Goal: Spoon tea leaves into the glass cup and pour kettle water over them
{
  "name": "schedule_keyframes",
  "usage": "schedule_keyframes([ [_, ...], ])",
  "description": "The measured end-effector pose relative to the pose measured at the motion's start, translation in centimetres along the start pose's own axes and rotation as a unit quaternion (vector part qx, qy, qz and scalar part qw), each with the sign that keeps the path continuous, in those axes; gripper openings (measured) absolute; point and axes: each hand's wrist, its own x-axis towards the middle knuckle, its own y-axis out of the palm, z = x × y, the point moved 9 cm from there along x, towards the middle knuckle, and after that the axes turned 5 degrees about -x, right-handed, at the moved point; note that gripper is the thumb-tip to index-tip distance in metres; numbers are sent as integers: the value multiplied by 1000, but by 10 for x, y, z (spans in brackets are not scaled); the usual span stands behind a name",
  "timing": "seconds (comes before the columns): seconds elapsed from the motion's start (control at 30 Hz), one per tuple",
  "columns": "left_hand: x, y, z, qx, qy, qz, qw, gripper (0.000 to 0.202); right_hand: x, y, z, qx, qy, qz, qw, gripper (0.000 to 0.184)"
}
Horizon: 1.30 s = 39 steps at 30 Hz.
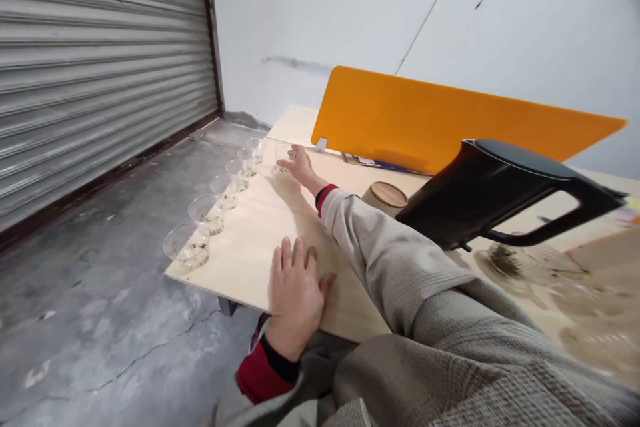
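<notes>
My left hand [296, 290] lies flat, palm down, on the pale wooden table [250, 247] near its front edge and holds nothing. My right hand [299, 164] is stretched far out across the table, its fingers closed around a clear cup [281, 159]. Several more clear cups [206, 213] stand in a row along the table's left edge, some with a little dark matter at the bottom. A black kettle [500, 193] is just behind my right sleeve; neither hand touches it.
An orange divider panel [425, 120] stands across the back of the table. A round container with a wooden lid [385, 197] sits beside the kettle. Blurred glassware [507, 261] lies at right. A concrete floor [100, 320] and roller shutter [100, 60] are at left.
</notes>
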Motion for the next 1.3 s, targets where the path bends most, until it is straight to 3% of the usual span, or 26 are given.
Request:
schedule_keyframes([
  [0.23, -2, 4, 2, -1, 3, 4, 1000, 61, 26, 14, -9, -84, -26, 6, 996, 91],
  [0.47, -4, 3, 3, -9, 2, 12, 1000, 63, 37, 21, -12, -27, -20, 26, 999, 94],
  [0.73, -5, 2, 2, 24, 21, -10, 999, 60, 40, 27, -13, -50, -9, 34, 998, 94],
  [1.03, -7, -7, -2, 28, 23, -54, 998, 54, 49, 31, -26, 40, 11, 9, 999, 105],
  [1.3, -8, -5, 0, 28, 23, -46, 998, 53, 54, 35, -29, 57, -5, 4, 998, 103],
])
